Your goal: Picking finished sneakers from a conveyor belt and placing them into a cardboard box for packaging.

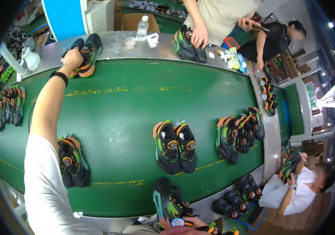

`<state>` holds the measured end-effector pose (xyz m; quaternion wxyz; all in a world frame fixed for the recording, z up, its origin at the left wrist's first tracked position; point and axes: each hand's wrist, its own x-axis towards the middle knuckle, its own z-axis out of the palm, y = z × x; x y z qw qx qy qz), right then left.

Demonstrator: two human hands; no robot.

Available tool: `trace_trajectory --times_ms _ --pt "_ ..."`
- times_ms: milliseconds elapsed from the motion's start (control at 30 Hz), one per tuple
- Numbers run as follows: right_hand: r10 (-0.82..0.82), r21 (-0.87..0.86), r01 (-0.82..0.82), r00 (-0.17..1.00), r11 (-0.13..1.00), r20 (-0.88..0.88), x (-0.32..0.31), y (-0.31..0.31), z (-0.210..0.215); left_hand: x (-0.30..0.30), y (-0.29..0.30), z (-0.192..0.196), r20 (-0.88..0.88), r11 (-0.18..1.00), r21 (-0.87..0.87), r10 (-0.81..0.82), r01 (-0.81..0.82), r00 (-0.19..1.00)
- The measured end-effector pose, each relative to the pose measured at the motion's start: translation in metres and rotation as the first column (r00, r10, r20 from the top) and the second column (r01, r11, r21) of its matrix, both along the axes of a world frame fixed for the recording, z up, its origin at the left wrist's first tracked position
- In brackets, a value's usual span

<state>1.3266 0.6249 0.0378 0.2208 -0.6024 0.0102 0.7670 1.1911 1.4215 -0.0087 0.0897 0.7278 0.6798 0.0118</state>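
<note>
My left arm, in a white sleeve with a black wristband, reaches across the green conveyor belt. At its far edge my left hand is closed over a black sneaker. The matching sneaker, with an orange and green sole, stands against it. Close to me at the lower edge, my right hand is closed on another black and green sneaker, held upright with its toe pointing away. A round white label shows on this sneaker. Part of my right hand is cut off by the picture's edge.
Sneaker pairs stand on the belt at the middle, right and left. A bottle and a cup stand on the metal ledge. Across from me a person's hand touches sneakers; two more people are at the right.
</note>
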Motion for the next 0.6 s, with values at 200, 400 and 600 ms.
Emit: trace_trajectory --times_ms 200,400,600 --pt "-0.001 0.055 -0.001 1.0 0.998 0.028 -0.005 -0.022 0.012 -0.003 -0.046 0.037 -0.079 0.996 0.002 -0.085 0.086 0.993" --pt "0.047 0.123 -0.056 0.996 0.991 0.079 -0.016 -0.047 0.026 -0.025 -0.081 0.055 -0.13 0.993 0.055 -0.094 0.102 0.987" --pt "0.018 0.215 -0.062 0.979 0.975 0.203 -0.028 -0.017 0.079 -0.013 -0.102 0.017 -0.006 0.975 0.217 -0.056 0.056 0.998"
